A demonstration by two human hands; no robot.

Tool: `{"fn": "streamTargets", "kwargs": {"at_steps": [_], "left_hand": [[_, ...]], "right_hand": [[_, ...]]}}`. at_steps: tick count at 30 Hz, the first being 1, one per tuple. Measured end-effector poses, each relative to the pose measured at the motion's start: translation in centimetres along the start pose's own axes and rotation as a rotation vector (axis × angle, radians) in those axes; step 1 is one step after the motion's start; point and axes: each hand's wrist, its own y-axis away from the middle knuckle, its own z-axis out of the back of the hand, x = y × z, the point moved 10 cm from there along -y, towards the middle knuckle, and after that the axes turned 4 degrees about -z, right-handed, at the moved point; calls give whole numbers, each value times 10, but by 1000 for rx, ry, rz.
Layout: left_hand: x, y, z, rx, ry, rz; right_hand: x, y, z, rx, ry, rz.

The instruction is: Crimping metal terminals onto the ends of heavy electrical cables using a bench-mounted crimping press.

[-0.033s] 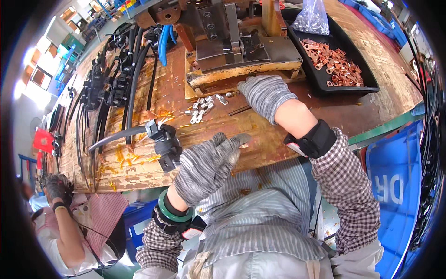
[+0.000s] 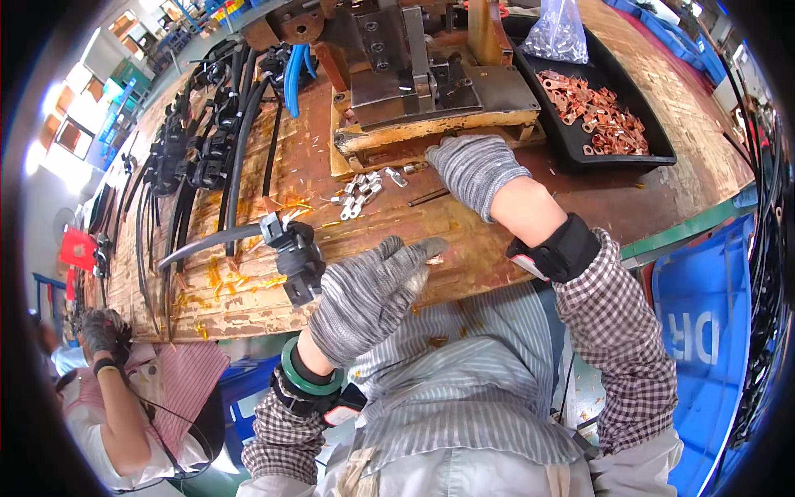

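Left hand [image 2: 364,294] in grey knit glove pinches a small copper lug [image 2: 434,260] at centre frame, lug pointing right toward the gloved right hand [image 2: 474,170], whose fingers rest loosely spread on the worn wooden worktop [image 2: 464,248] above.

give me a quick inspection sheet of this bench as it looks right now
surface: worn wooden bench, scratched, with orange flecks
job's things: left hand pinches a small copper piece; right hand rests at the metal press fixture
clutter: silvery terminals loose; black tray of copper lugs; clear bag
grippers: both hands gloved
cables: black cables bundled at left; one with black connector near left hand
surroundings: blue bin; a co-worker at lower left
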Motion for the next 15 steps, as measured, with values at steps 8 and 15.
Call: {"fn": "streamTargets", "kwargs": {"at_steps": [8,15], "left_hand": [[12,5,2,-56,282,-45],[11,1,3,-113,234,-25]], "right_hand": [[1,76,81,-558,-734,113],[15,131,-24,119,-2032,-398]]}}
